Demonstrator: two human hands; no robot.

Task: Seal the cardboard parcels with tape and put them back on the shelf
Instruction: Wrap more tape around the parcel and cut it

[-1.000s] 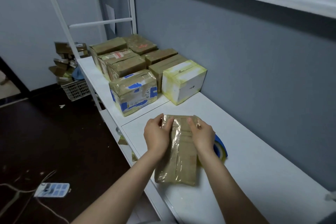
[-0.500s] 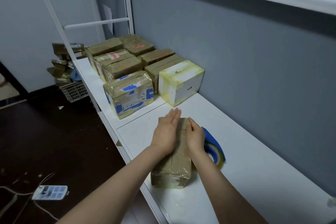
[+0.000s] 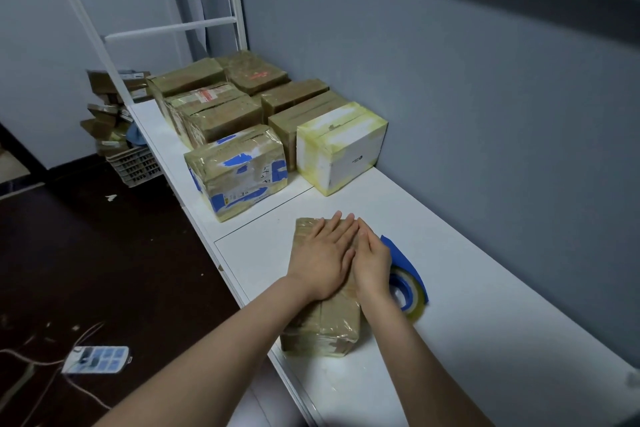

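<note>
Two flat hands carry most of the risk here. The left hand (image 3: 323, 258) and the right hand (image 3: 372, 262) press side by side on top of the brown parcel (image 3: 322, 329). If the pressure runs unevenly, the glossy tape under them could crease or trap air and leave a weak seal.

The parcel lies on the white shelf (image 3: 485, 305) with its near left corner close to the front edge. A hard shove toward that side could slide it off, down to the dark floor.

The blue tape dispenser (image 3: 408, 288) sits just right of the right hand, right against the parcel. A sideways sweep of that wrist might knock it along the shelf or catch skin on its cutter, which is not visible.

As for pose, the left hand lies palm down, fingers straight and close together, pointing toward the far end and covering the far half of the parcel's top. The right hand also has straight fingers but is tilted more onto its outer edge along the parcel's right side, its fingertips next to the left's. Neither hand curls round anything; both only press. Both bare forearms reach in from the near side.

Farther away, the blue-marked parcel (image 3: 239, 172) and the white box (image 3: 341, 146) stand apart from the hands, with a brown stack (image 3: 214, 111) behind them.
</note>
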